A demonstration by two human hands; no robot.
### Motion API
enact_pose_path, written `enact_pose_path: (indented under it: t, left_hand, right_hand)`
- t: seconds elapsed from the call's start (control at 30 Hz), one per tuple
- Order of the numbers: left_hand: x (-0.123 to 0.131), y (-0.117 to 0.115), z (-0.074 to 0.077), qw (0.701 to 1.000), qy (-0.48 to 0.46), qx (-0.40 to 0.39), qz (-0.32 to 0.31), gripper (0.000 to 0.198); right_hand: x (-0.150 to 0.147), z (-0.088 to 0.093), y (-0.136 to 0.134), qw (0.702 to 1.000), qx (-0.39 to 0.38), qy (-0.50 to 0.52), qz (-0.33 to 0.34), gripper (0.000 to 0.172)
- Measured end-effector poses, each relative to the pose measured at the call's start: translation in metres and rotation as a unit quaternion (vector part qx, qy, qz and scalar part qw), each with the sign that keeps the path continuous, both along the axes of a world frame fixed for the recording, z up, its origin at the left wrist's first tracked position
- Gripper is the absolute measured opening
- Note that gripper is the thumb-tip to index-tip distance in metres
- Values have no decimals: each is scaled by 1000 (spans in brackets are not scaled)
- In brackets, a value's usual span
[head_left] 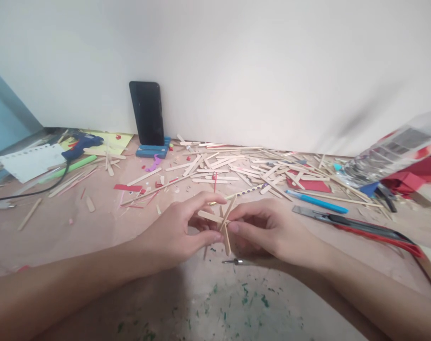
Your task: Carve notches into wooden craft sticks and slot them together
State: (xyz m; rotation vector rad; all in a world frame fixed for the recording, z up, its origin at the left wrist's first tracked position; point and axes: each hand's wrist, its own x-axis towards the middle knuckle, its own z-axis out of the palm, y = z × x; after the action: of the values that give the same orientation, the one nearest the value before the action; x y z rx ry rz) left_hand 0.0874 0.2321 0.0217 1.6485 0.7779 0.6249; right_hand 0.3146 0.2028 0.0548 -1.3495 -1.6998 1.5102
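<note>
Several wooden craft sticks [225,239] cross one another in a small star-like piece, held above the table between my two hands. My right hand [268,227] pinches the piece near its crossing, with the thumb on top of the sticks. From the other side, my left hand [180,225] is closed about it, its thumb tip at the lower sticks and its forefinger arched above. Some of the fingers are hidden behind the piece and the hands. Just below the right hand lies a thin tool with a metal tip [233,261], its rear part hidden by the forearm.
Loose craft sticks [215,163] lie heaped at the back. A black phone [147,113] leans on a blue stand [151,150]. At left are a blue glue gun [82,144] and paper [31,161]. A blue pen [318,202] and a box cutter [357,225] lie right.
</note>
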Motion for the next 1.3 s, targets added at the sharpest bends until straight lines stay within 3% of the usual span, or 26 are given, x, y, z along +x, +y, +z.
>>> enact_pose_path:
  t: [0.13,0.23,0.33,0.43,0.57,0.77,0.87,1.1,1.3]
  left_hand:
    - [0,2,-2,998,3,59,29,45]
    - [-1,3,-2,993,3,98,63,26]
    - [1,6,-1,992,-13,89,91,6]
    - [2,10,-2,993,-45,34,102,7]
    - [2,14,-4,987,-98,-8,129,5]
    - [0,13,-6,981,-114,30,150,9]
    - [1,13,-8,979,-114,38,162,16]
    - [2,15,-8,979,-108,-44,167,19]
    - [0,11,-4,976,-83,-30,198,23]
  right_hand:
    - [3,-2,3,997,70,-41,-18,26]
    - [4,-7,6,988,129,-68,-46,21]
    - [5,-11,9,985,152,-56,-64,16]
    - [8,-14,13,989,128,-5,-77,19]
    - [13,-18,19,992,84,28,-87,43]
    - [15,-27,22,990,64,70,-103,23]
    - [15,-31,23,986,59,104,-119,24]
    - [16,-35,26,978,40,155,-134,27]
    - [14,-34,25,970,18,198,-139,26]
